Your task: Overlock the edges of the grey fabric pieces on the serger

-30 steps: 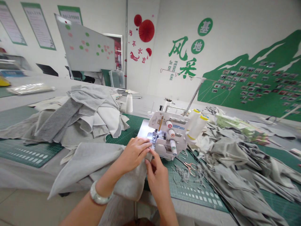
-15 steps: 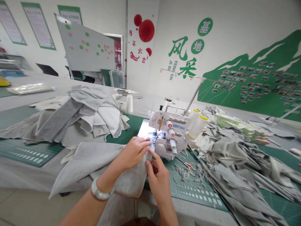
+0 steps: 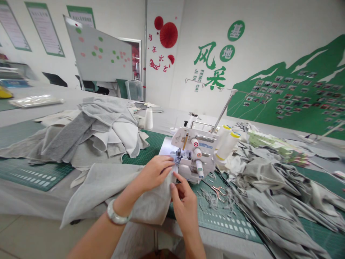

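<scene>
A white overlock sewing machine (image 3: 192, 151) stands on the green cutting mat, its lamp lighting the needle area. A light grey piece of fabric (image 3: 113, 183) runs up to the presser foot and drapes over the table's front edge. My left hand (image 3: 156, 172), with a pale bangle at its wrist, lies flat on the fabric just left of the foot, fingers stretched out. Close in front of the machine, my right hand (image 3: 184, 201) pinches the fabric's right edge between thumb and index finger. Its other fingers are curled and partly hidden.
To the left lies a heap of grey and white fabric pieces (image 3: 99, 126). Scissors (image 3: 219, 192) and thread scraps (image 3: 210, 201) lie right of my hands. More crumpled fabric (image 3: 269, 187) covers the right side. Thread cones (image 3: 228, 145) stand behind the machine.
Both hands keep nearly the same place at the machine. The fabric's hanging left corner and the whole view have shifted slightly to the right.
</scene>
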Demonstrator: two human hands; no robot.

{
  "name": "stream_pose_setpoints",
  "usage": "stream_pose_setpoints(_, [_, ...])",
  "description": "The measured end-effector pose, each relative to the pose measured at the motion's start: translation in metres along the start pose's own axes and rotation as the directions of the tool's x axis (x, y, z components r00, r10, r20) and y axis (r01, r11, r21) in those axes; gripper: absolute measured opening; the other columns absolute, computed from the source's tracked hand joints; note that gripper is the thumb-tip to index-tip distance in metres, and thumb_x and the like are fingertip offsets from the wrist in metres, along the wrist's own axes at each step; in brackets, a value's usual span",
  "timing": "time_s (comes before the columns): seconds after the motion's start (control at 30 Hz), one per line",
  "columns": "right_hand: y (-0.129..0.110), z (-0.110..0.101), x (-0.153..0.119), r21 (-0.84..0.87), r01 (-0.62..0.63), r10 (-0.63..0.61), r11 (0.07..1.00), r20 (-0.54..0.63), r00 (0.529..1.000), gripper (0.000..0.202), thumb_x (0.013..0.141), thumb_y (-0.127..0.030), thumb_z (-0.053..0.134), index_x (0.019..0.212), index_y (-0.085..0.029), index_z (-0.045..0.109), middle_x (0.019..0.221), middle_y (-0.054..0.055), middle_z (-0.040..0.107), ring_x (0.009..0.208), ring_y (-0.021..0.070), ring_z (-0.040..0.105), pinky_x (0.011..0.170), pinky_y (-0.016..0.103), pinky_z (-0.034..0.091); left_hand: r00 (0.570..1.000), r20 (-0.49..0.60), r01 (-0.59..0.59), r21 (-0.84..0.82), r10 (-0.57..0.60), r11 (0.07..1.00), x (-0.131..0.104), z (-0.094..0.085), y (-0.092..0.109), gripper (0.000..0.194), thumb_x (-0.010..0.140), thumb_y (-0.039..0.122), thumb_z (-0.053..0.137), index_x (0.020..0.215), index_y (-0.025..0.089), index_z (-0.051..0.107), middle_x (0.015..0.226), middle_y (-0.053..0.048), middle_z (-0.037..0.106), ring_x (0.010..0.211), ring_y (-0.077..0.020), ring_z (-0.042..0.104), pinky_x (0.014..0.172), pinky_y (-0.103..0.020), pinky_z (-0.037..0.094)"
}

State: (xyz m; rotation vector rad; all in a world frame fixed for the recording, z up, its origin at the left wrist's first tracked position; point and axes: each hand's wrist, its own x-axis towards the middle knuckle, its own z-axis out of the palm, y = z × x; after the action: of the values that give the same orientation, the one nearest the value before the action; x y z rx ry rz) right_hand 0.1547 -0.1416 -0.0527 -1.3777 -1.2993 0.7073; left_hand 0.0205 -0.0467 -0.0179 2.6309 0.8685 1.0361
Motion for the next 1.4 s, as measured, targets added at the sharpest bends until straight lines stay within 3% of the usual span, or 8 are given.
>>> stream_pose_setpoints(0.13, [-0.001,-0.001,0.000,0.013,-0.010,0.010,1.000,-0.015,1.000,0.041,0.090,-0.038,0.051,0.121,-0.014,0.060,0.067,-0.001,0.057,0.058,0.0136,0.050,0.056,0.023,0.039,0.999,-0.042,-0.004,0.029,0.005,1.000,-0.005,-0.002,0.004,0.023,0.093,0.018,0.049,0.106,0.016,0.067,0.120,-0.009,0.065,0.114,-0.0227,0.057,0.099,-0.040,0.044])
stream_pose_setpoints(0.47, [0.001,0.000,0.004,0.003,0.008,-0.008,1.000,-0.039,0.999,0.038,0.089,-0.035,0.052,0.119,-0.014,0.062,0.070,-0.001,0.058,0.059,0.0131,0.050,0.057,0.023,0.040,0.999,0.044,0.027,0.031,-0.029,0.999,-0.007,-0.002,0.006,0.026,0.096,0.022,0.046,0.117,0.018,0.063,0.124,-0.006,0.063,0.118,-0.0210,0.054,0.102,-0.040,0.041])
stream_pose_setpoints(0.83, [0.002,0.001,0.001,0.022,0.035,-0.035,0.999,-0.008,0.999,0.037,0.089,-0.032,0.050,0.119,-0.015,0.064,0.076,0.000,0.058,0.063,0.0124,0.051,0.059,0.022,0.042,0.999,0.028,-0.030,0.082,0.028,0.996,-0.006,-0.002,0.005,0.026,0.097,0.020,0.045,0.113,0.015,0.064,0.121,-0.008,0.065,0.118,-0.0224,0.055,0.101,-0.041,0.041])
stream_pose_setpoints(1.1, [0.005,0.003,0.001,0.020,0.018,-0.018,1.000,0.003,1.000,0.040,0.089,-0.033,0.048,0.121,-0.015,0.064,0.080,0.002,0.062,0.065,0.0134,0.053,0.063,0.023,0.044,1.000,0.018,0.004,0.050,-0.005,0.999,-0.009,-0.004,0.011,0.025,0.097,0.022,0.045,0.113,0.018,0.065,0.121,-0.006,0.065,0.113,-0.0207,0.058,0.099,-0.039,0.042])
stream_pose_setpoints(1.4, [0.001,0.002,-0.001,0.007,0.029,-0.029,1.000,-0.002,1.000,0.038,0.089,-0.032,0.050,0.121,-0.016,0.064,0.073,0.000,0.058,0.061,0.0120,0.050,0.058,0.021,0.042,0.999,0.027,-0.019,0.075,0.017,0.997,-0.009,-0.003,0.008,0.028,0.097,0.021,0.043,0.116,0.017,0.063,0.123,-0.009,0.064,0.116,-0.0216,0.056,0.100,-0.040,0.041])
